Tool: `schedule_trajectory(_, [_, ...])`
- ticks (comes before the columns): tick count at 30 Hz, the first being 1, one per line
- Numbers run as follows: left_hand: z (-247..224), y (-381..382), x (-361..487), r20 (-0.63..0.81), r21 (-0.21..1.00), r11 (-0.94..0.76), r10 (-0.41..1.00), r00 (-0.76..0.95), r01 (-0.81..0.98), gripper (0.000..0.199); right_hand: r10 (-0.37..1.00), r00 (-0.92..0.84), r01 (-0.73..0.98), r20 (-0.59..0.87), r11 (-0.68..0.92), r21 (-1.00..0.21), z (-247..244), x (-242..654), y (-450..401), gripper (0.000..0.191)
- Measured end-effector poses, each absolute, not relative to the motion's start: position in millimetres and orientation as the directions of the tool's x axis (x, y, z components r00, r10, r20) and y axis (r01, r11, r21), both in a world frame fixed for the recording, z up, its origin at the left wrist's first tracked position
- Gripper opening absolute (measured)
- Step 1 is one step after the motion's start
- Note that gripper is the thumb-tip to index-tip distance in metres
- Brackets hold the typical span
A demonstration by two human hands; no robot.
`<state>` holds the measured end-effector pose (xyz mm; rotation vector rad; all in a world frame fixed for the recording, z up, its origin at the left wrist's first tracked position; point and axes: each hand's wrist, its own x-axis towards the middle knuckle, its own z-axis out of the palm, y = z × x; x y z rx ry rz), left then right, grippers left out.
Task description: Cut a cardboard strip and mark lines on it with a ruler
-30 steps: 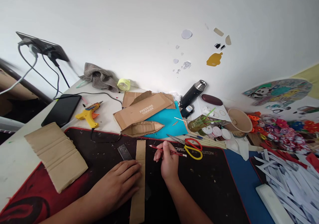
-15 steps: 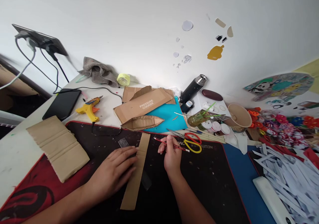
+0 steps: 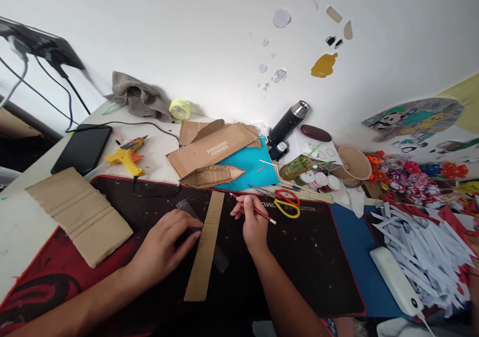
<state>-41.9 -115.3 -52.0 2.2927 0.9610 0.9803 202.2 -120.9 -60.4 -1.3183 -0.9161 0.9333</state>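
Note:
A narrow cardboard strip lies lengthwise on the dark mat. A clear ruler passes crosswise beneath it, its two ends showing on either side. My left hand is at the strip's left edge, thumb and fingers curled together around the ruler's middle; their exact contact is partly hidden. To the right of the strip, my right hand holds a red pencil, its tip pointing up-left toward the strip. Scissors with red and yellow handles lie just beyond that hand.
A cardboard piece lies left, below a yellow glue gun and a black tablet-like slab. Behind are cardboard offcuts, a blue sheet, a black flask and a jar. Paper strips pile up at right.
My left hand has gone from lying flat over the strip's edge to curled fingers at the ruler. The right hand keeps the pencil. The whole view has shifted slightly.

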Motion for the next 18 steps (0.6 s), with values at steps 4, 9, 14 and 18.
schedule_trajectory(4, [-50.5,-103.7,-39.7,0.375,0.643,-0.608,0.78,0.501,0.465,0.013,0.933,0.36,-0.026,0.023,0.034,-0.999,-60.7,202.8,-122.7,0.048])
schedule_trajectory(9, [-55.0,-111.4,-35.2,0.347,0.484,-0.709,0.694,0.631,0.513,0.019,0.921,0.389,-0.01,0.012,0.017,-1.0,-62.2,202.3,-125.9,0.044])
schedule_trajectory(14, [-60.1,-119.8,-36.4,0.321,0.365,-0.73,0.682,0.657,0.578,0.034,0.924,0.38,-0.047,-0.049,-0.033,-0.998,-61.8,200.5,-128.7,0.044])
schedule_trajectory(18, [-57.4,-112.0,-40.0,0.3,0.412,-0.684,0.726,0.619,0.602,0.036,0.942,0.327,-0.052,-0.075,-0.062,-0.997,-60.3,198.0,-135.8,0.048])
